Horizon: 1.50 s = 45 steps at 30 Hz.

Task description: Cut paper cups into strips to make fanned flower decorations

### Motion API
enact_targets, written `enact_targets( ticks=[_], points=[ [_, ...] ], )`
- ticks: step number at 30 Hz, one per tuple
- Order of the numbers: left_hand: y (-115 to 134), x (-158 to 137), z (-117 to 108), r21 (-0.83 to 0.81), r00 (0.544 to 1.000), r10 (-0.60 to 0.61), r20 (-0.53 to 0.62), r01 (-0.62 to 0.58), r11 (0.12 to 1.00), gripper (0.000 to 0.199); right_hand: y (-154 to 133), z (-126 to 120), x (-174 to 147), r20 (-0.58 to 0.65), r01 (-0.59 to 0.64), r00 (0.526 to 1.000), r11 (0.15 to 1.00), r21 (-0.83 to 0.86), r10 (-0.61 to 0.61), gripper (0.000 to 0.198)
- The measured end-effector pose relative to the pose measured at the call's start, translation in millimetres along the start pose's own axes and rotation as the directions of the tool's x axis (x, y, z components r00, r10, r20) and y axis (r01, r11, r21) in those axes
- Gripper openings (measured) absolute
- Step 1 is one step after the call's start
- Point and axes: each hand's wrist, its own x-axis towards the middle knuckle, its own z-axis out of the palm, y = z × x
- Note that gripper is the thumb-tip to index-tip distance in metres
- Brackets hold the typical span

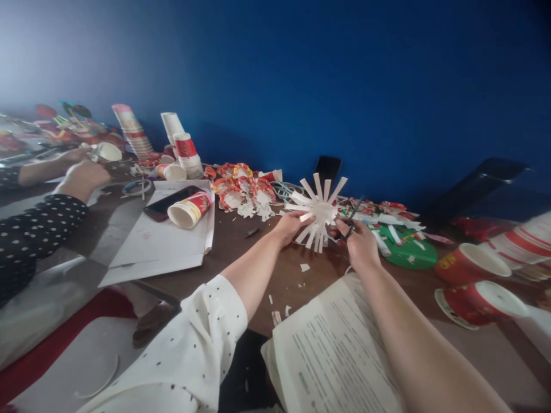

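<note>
A paper cup cut into strips (pixel 323 211) is held above the brown table, its white strips fanned out like a flower. My left hand (pixel 291 227) grips it at the left edge, fingers closed on the strips. On the other side, my right hand (pixel 359 244) is closed around dark-handled scissors (pixel 350 223), whose blades point up and away. The right fingertips are close to the cup's right edge; whether they touch it I cannot tell. Small white paper scraps (pixel 305 267) lie on the table below.
Cut red-and-white cup pieces (pixel 243 189) are heaped behind. A green disc (pixel 408 249) carries scraps; red cups (pixel 473 261) stand at right. Left are papers (pixel 161 241), a tipped cup (pixel 189 210), a phone (pixel 166 205) and a co-worker's hand (pixel 81 180). A printed sheet (pixel 331 344) lies nearest me.
</note>
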Motion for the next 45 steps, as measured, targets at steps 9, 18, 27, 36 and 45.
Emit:
enact_targets(
  ticks=[9,18,27,36,45],
  points=[
    [9.5,4.9,-5.4,-0.185,0.992,0.067,-0.107,-0.086,0.979,0.020,-4.7,-22.0,10.7,-0.006,0.071,0.994,0.665,-0.743,-0.113,0.043],
    [16.5,5.4,-8.9,-0.218,0.950,0.153,-0.271,-0.215,0.952,0.015,-3.8,-30.2,16.9,0.099,0.101,0.995,0.327,-0.940,-0.023,0.046],
    [26.2,3.3,-12.4,-0.370,0.905,0.110,-0.412,-0.276,0.887,0.012,-15.7,-26.4,9.9,0.013,0.009,1.000,0.223,-0.975,0.015,0.037],
    [24.6,2.7,-12.8,-0.292,0.881,0.118,-0.459,-0.274,0.916,0.016,-8.4,-29.7,8.1,0.116,0.133,0.978,0.086,-0.987,-0.172,0.037],
    [21.3,2.6,-18.9,0.303,0.711,0.362,-0.602,-0.216,0.928,0.009,-6.7,-1.8,-13.3,0.354,0.419,0.890,0.207,-0.884,-0.286,0.032]
  ],
)
